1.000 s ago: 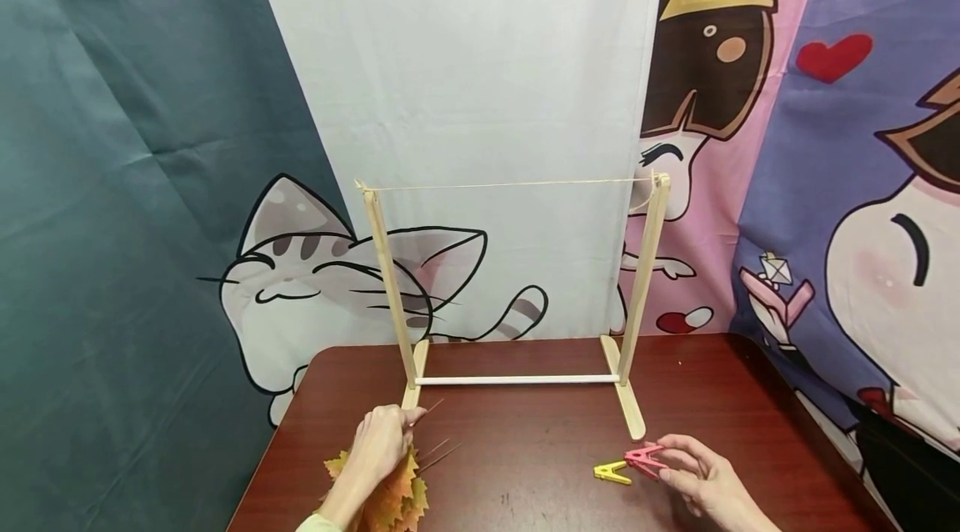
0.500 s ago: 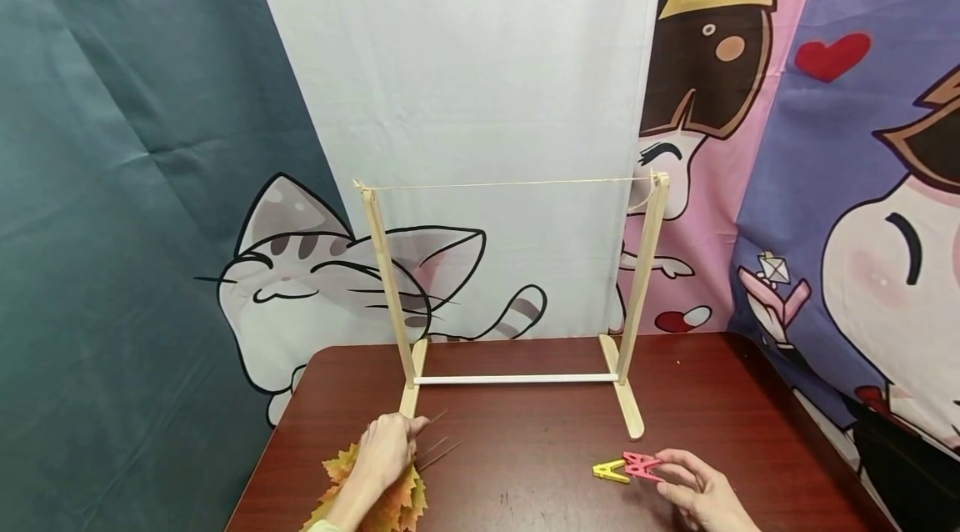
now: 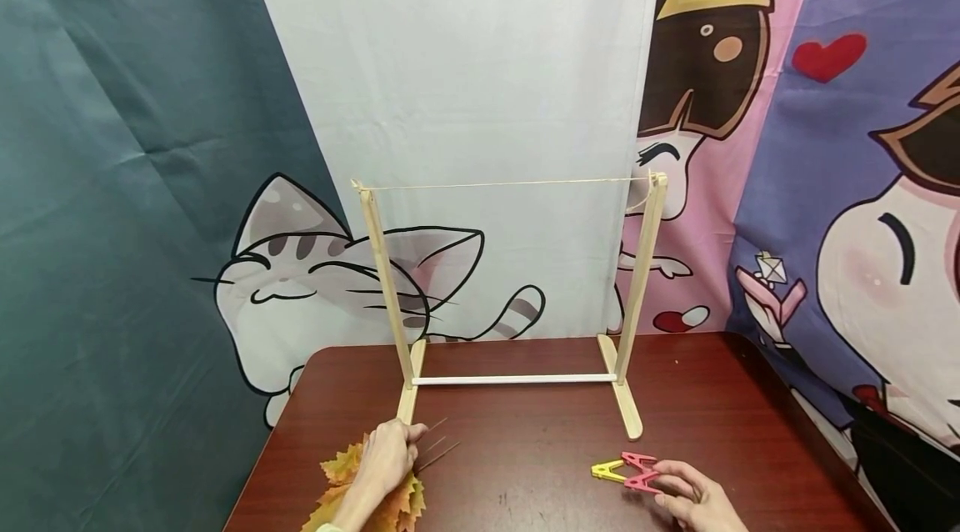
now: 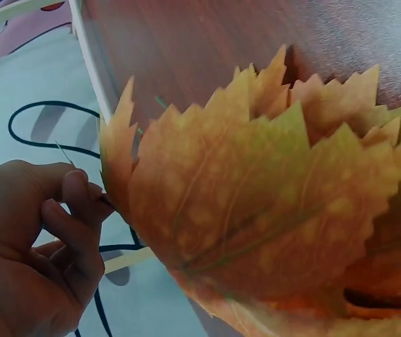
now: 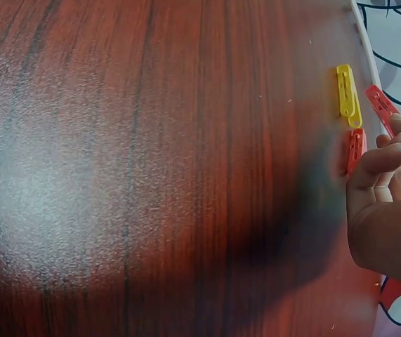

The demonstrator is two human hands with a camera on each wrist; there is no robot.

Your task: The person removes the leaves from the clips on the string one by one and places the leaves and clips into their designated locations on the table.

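Observation:
At the table's near left, my left hand (image 3: 388,455) reaches over a pile of orange, yellow and green autumn leaves (image 3: 405,507). In the left wrist view, thumb and fingers pinch the thin stem of a leaf (image 4: 235,203), whose blade spreads to the right. At the right, my right hand (image 3: 693,494) holds a red clothespin (image 5: 380,107) at its fingertips. A second red clothespin (image 5: 355,150) lies close by on the table, partly behind the hand. Beside it is a yellow clothespin (image 3: 609,471). The right hand's lower part is out of the head view.
A wooden frame (image 3: 384,282) stands at the back of the table, with a white bar (image 3: 513,379) low down. A thin string (image 3: 495,183) runs between its post tops. Several leaf stems (image 3: 437,457) stick out beyond the left hand. Printed curtains (image 3: 465,98) hang behind the brown table (image 3: 525,449).
My right hand has moved slightly toward the near edge, and the two red clothespins show farther apart. The left hand has shifted slightly nearer, over the leaves.

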